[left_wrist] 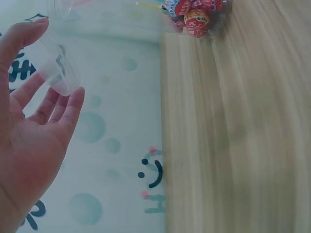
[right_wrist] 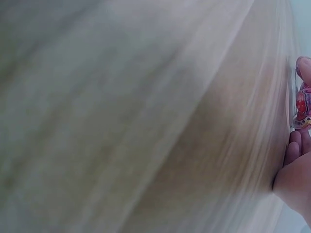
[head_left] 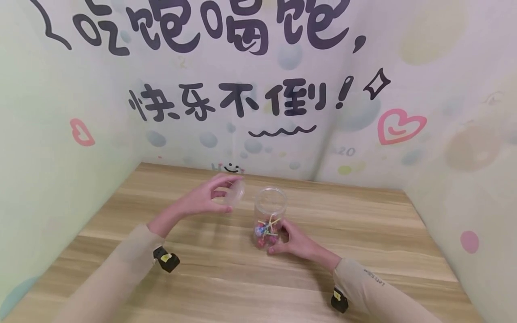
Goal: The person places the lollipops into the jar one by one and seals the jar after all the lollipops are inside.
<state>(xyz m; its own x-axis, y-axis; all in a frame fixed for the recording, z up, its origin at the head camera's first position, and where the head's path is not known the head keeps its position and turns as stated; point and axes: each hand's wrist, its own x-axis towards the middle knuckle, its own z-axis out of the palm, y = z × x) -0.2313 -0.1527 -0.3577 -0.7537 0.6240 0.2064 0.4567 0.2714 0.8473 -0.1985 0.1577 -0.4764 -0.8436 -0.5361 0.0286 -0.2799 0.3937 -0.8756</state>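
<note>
A clear plastic jar (head_left: 260, 213) stands upright on the wooden table, its mouth uncovered. Several lollipops (head_left: 266, 230) in bright wrappers lie in its lower half, their sticks pointing various ways. My right hand (head_left: 298, 243) grips the jar low on its right side, thumb at the front and fingers partly hidden behind it. To the left of the jar's mouth, my left hand (head_left: 207, 197) holds a round clear lid (head_left: 236, 193) by its edge, tilted on its side. The left wrist view shows the lid (left_wrist: 60, 68) between the thumb and fingertips.
The wooden table (head_left: 226, 287) reaches back to a white wall (head_left: 194, 148) printed with dark characters and pale bubbles. More wall panels close in the left and right sides. Each sleeve carries a small black wrist camera, the left (head_left: 166, 259) and the right (head_left: 339, 300).
</note>
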